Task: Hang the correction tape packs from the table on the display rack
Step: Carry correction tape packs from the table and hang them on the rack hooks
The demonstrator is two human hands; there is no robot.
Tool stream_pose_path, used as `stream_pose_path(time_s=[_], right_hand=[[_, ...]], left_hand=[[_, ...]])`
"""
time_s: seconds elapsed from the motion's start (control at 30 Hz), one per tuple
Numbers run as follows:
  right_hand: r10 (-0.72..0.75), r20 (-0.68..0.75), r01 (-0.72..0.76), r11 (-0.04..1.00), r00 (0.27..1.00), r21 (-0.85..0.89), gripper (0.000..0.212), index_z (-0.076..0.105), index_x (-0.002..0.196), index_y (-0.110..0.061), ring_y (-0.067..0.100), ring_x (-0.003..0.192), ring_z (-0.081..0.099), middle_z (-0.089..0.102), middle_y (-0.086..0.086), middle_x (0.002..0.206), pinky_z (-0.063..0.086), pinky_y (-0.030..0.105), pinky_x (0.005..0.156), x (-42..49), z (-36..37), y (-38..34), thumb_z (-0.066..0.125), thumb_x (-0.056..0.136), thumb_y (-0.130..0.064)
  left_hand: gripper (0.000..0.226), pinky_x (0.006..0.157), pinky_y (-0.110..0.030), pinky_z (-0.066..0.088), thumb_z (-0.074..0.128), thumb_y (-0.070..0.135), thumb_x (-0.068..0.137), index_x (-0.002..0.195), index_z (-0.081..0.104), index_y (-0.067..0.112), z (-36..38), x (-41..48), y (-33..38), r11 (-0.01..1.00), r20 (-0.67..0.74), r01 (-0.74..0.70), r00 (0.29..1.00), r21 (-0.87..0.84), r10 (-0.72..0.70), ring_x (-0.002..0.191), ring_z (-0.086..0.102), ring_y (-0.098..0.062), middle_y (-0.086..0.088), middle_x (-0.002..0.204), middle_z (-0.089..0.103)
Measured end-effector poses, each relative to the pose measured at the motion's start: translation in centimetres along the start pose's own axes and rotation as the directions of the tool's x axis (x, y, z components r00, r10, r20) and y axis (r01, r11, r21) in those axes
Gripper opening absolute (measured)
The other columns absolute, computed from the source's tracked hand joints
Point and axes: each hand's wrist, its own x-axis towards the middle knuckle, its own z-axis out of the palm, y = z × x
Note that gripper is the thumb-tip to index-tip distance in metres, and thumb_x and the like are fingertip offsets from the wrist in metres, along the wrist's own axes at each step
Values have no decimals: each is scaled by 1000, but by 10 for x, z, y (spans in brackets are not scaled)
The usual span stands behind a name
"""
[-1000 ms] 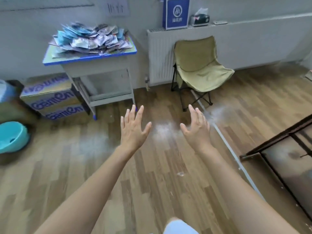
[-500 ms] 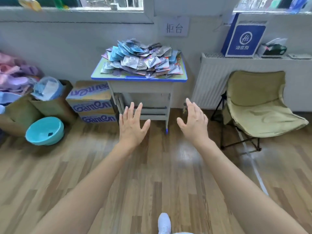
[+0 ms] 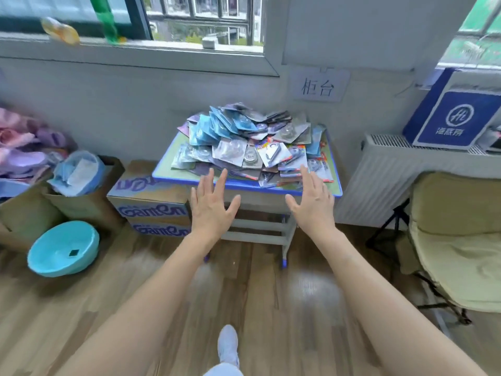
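Observation:
A heap of correction tape packs (image 3: 249,139), blue, silver and purple blister cards, lies on a small table (image 3: 173,178) with a blue rim against the wall under the window. My left hand (image 3: 210,207) and my right hand (image 3: 311,203) are stretched out in front of me, palms down, fingers spread, holding nothing. Both hands hover in front of the table's near edge, a little short of the heap. No display rack shows in this view.
Cardboard boxes (image 3: 151,202) stand left of the table, with a turquoise basin (image 3: 63,248) on the wooden floor and more boxes of soft goods at far left. A white radiator (image 3: 385,180) and a folding chair (image 3: 455,240) stand to the right. My shoe (image 3: 228,346) is below.
The view has swung left and moved closer to the table, which now sits centred and larger. Both hands stay open and outstretched and now reach the table's front edge.

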Motion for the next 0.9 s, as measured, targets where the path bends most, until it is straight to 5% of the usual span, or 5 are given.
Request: stream_pose_path(time_s=[0.5,0.9], right_hand=[[112,2,-112,993,994,36,71,16,152,-19,26,143,18,21,10,156,15,43,114,254,48,-12,54,93,-32],[110,84,-114,992,990,52,68,14,152,-19,25,144,16,17,9,158,13,40,114,441,73,10,50,95,-32]], left_hand=[[64,118,-42,1,46,41,97,151,16,25,40,268,-17,999,49,-34,998,-4,34,147,2,-24,-5,160,7],[66,117,-41,5,48,43,95,151,19,23,95,440,4,997,64,68,995,42,-71,146,6,-26,-7,160,8]])
